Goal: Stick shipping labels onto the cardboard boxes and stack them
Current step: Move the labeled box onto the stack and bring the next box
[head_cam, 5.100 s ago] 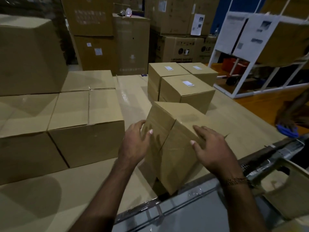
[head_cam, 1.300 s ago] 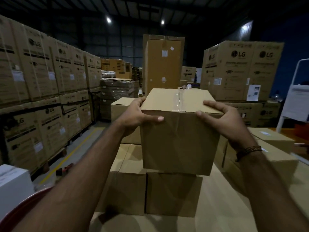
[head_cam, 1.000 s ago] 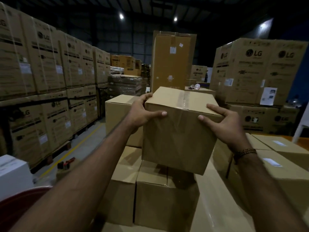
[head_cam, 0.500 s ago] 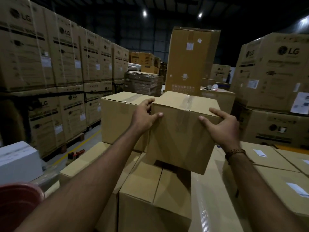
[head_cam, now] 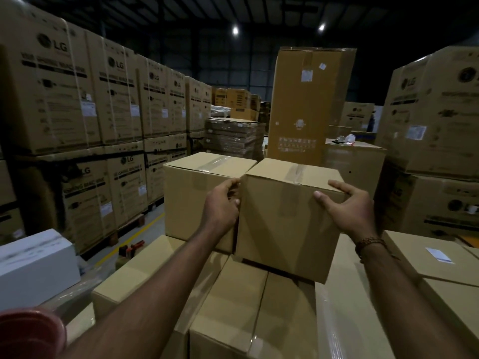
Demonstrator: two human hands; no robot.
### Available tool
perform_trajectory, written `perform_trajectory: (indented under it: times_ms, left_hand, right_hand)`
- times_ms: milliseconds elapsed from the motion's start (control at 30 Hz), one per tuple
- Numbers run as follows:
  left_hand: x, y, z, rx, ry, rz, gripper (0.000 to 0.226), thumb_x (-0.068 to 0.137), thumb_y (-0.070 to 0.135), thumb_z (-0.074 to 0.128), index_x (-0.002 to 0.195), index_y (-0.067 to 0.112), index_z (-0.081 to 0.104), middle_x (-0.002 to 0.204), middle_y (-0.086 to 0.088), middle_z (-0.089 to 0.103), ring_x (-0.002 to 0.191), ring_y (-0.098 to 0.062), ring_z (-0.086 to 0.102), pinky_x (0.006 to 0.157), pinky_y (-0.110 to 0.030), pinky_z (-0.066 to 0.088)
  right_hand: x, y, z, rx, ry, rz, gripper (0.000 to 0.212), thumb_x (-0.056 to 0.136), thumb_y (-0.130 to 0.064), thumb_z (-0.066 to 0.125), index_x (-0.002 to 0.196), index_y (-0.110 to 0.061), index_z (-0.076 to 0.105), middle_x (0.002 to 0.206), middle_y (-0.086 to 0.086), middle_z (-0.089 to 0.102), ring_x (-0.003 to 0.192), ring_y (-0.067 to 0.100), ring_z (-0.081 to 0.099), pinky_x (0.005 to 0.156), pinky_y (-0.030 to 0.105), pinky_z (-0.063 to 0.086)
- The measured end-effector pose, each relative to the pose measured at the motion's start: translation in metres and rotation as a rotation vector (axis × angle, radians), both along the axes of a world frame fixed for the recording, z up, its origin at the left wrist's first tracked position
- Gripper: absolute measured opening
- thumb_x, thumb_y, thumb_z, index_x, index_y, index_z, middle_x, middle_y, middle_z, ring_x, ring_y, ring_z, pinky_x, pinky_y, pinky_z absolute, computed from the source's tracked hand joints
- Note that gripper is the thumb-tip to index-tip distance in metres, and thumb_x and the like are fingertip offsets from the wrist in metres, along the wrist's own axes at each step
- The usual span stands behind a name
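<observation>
Head view: both arms reach forward and slightly up, holding a taped cardboard box [head_cam: 287,224] between them. The left hand [head_cam: 221,206] is pressed against the box's left side, its fingers curled around the near left edge, squeezed into the gap beside a neighbouring box [head_cam: 199,193] that stands just to the left. The right hand [head_cam: 348,207] grips the upper right corner, fingers spread over the top edge and thumb on the front face; a beaded bracelet [head_cam: 369,242] sits on that wrist. The held box is tilted, its near bottom edge raised above the lower boxes [head_cam: 233,307] of the stack; whether its far edge touches them cannot be told. Clear tape runs across its top and down the front, and no label shows on the faces in view.

To the right, a lower box [head_cam: 425,255] carries a white shipping label [head_cam: 439,254] on its top; its print is too small to read. Large cartons [head_cam: 77,94] stacked on the left bear the "LG" logo with lines of blurred text and small white stickers. More LG cartons [head_cam: 435,112] stand on the right. A tall plain carton [head_cam: 305,104] rises behind the stack, with handling symbols near its base.
</observation>
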State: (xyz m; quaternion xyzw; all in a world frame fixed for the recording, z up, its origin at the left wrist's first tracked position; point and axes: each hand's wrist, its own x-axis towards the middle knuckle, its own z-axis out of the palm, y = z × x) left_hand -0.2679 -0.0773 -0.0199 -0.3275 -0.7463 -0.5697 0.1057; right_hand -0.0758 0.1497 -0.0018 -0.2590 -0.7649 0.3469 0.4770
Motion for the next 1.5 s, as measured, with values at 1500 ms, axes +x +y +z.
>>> perform_trajectory:
  times_ms: [1500]
  left_hand:
    - [-0.075,0.027,0.002,-0.304,0.336,0.096,0.056,0.092,0.032,0.08,0.144,0.039,0.06,0.147,0.002,0.048,0.137,-0.014,0.04,0.111,-0.043,0.049]
  right_hand:
    - [-0.05,0.033,-0.031,-0.093,-0.049,0.026,0.116,0.074,-0.051,0.091,0.165,-0.038,0.022,0.169,0.002,0.036,0.152,0.031,0.038,0.113,0.063,0.047]
